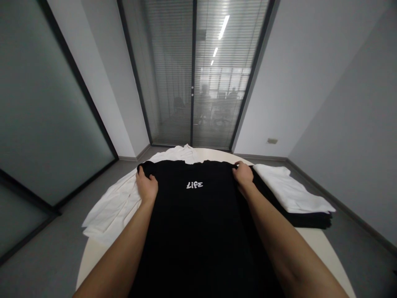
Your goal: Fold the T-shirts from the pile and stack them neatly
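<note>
A black T-shirt (195, 223) with small white lettering near its collar is stretched out in front of me, its neckline at the far side. My left hand (147, 185) is closed on the shirt's left shoulder, fingers wrapped over the fabric. At the opposite shoulder, my right hand (243, 174) grips the cloth the same way. The near end of the shirt runs out of the bottom of the picture between my forearms.
White garments (114, 203) lie spread along the left and far side of the round pale table (313, 240). To the right is a stack with a folded white garment (288, 188) on top of black cloth (310, 219). Beyond stand glass doors (170, 74) with blinds.
</note>
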### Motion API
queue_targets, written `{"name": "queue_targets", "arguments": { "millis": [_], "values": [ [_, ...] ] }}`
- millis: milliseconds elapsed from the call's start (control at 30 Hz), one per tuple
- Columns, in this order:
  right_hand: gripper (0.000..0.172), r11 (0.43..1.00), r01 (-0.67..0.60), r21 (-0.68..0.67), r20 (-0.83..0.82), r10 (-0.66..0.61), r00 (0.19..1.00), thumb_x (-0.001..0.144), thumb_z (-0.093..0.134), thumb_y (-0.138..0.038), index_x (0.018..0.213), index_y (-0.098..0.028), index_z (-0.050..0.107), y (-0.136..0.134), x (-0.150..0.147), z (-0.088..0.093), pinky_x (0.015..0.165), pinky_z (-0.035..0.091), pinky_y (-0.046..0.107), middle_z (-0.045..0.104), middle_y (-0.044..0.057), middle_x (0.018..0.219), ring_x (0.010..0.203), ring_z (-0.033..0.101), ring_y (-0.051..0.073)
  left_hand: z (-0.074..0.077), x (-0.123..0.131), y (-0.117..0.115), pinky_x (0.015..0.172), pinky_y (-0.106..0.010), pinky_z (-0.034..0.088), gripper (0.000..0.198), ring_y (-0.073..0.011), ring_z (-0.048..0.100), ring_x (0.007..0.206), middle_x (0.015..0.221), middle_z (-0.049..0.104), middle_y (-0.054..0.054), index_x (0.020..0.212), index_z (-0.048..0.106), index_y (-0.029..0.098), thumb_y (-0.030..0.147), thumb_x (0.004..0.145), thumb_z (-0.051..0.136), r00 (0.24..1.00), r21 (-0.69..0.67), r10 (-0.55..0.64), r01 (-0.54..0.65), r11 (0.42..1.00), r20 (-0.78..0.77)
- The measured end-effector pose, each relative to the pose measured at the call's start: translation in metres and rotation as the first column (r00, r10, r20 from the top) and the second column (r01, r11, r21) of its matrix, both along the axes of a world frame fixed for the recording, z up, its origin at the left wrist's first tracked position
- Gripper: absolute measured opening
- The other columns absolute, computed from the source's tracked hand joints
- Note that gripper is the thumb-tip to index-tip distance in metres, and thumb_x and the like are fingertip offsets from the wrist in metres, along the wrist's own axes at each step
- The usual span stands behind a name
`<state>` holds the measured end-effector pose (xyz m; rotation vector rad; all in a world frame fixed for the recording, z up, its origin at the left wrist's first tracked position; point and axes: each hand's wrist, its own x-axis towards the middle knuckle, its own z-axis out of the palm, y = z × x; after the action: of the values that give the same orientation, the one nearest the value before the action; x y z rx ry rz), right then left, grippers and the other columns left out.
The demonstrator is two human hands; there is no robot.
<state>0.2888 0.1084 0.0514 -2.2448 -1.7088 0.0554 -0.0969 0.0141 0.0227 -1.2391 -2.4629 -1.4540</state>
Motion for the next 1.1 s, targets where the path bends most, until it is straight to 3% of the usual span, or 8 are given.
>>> {"name": "queue_targets", "arguments": {
  "millis": [133,300,400,533,633,733,867,1100],
  "values": [
    [0.05,0.992,-0.121,0.027,0.093,0.118,0.989,0.092,0.06,-0.035,0.14,-0.022,0.056,-0.004,-0.011,-0.001,0.099,0.044,0.048,0.053,0.017,0.144,0.129,0.05,0.036,0.009,0.012,-0.008,0.109,-0.039,0.046,0.058,-0.0291,0.054,0.127,0.13,0.062,-0.014,0.151,0.046,0.015,0.02,0.093,0.051,0.985,0.014,-0.08,0.083,0.996,-0.155],
    [0.04,0.927,-0.37,0.057,0.194,0.353,0.915,0.094,0.055,-0.027,0.133,-0.019,0.061,-0.01,-0.041,-0.004,0.106,0.038,0.045,0.06,0.014,0.136,0.129,0.048,0.031,0.011,0.031,-0.016,0.096,-0.036,0.051,0.042,-0.0264,0.062,0.109,0.108,0.07,-0.01,0.138,0.061,0.023,0.03,0.101,0.044,0.903,-0.099,-0.268,0.249,0.963,-0.336],
    [0.034,0.883,-0.464,0.075,0.181,0.445,0.877,0.095,0.053,-0.025,0.126,-0.02,0.066,-0.01,-0.068,0.0,0.103,0.041,0.042,0.064,0.013,0.131,0.126,0.05,0.03,0.012,0.04,-0.02,0.087,-0.035,0.052,0.05,-0.0262,0.066,0.103,0.111,0.071,-0.01,0.148,0.05,0.024,0.033,0.098,0.051,0.843,-0.205,-0.365,0.306,0.93,-0.396],
    [0.034,0.812,-0.579,0.075,0.128,0.568,0.813,0.097,0.05,-0.024,0.127,-0.018,0.066,-0.006,-0.106,0.003,0.106,0.041,0.039,0.065,0.012,0.13,0.127,0.051,0.027,0.024,0.053,-0.025,0.077,-0.032,0.051,0.06,-0.0229,0.07,0.09,0.108,0.074,-0.003,0.152,0.04,0.029,0.043,0.095,0.057,0.807,-0.234,-0.476,0.417,0.878,-0.35],
    [0.037,0.784,-0.618,0.063,0.074,0.613,0.786,0.099,0.048,-0.025,0.132,-0.017,0.063,-0.002,-0.13,0.001,0.111,0.038,0.039,0.063,0.011,0.135,0.136,0.044,0.027,0.035,0.055,-0.027,0.074,-0.032,0.05,0.043,-0.0223,0.071,0.08,0.092,0.075,-0.001,0.141,0.052,0.03,0.04,0.1,0.047,0.856,-0.255,-0.415,0.346,0.903,-0.309],
    [0.04,0.78,-0.624,0.042,0.006,0.624,0.781,0.101,0.046,-0.029,0.138,-0.017,0.059,0.001,-0.148,-0.002,0.11,0.039,0.038,0.061,0.011,0.139,0.141,0.041,0.026,0.039,0.048,-0.024,0.079,-0.035,0.051,0.034,-0.0261,0.069,0.095,0.103,0.074,-0.007,0.127,0.062,0.024,0.029,0.1,0.043,0.884,-0.278,-0.305,0.212,0.937,-0.354],
    [0.042,0.813,-0.582,0.018,-0.023,0.582,0.813,0.103,0.043,-0.036,0.136,-0.018,0.062,0.005,-0.168,0.0,0.103,0.044,0.038,0.066,0.015,0.129,0.129,0.052,0.027,0.028,0.033,-0.019,0.085,-0.04,0.052,0.039,-0.0329,0.062,0.111,0.122,0.067,-0.015,0.13,0.06,0.016,0.024,0.093,0.052,0.882,-0.365,-0.276,0.13,0.922,-0.382],
    [0.036,0.881,-0.47,-0.059,-0.036,0.469,0.882,0.096,0.055,-0.04,0.118,-0.017,0.074,0.022,-0.197,-0.002,0.096,0.047,0.041,0.071,0.017,0.116,0.121,0.056,0.032,0.013,0.023,-0.017,0.079,-0.04,0.053,0.05,-0.0324,0.064,0.105,0.114,0.069,-0.015,0.141,0.052,0.017,0.026,0.092,0.051,0.93,-0.461,-0.248,0.1,0.882,-0.272]
  ]
}}
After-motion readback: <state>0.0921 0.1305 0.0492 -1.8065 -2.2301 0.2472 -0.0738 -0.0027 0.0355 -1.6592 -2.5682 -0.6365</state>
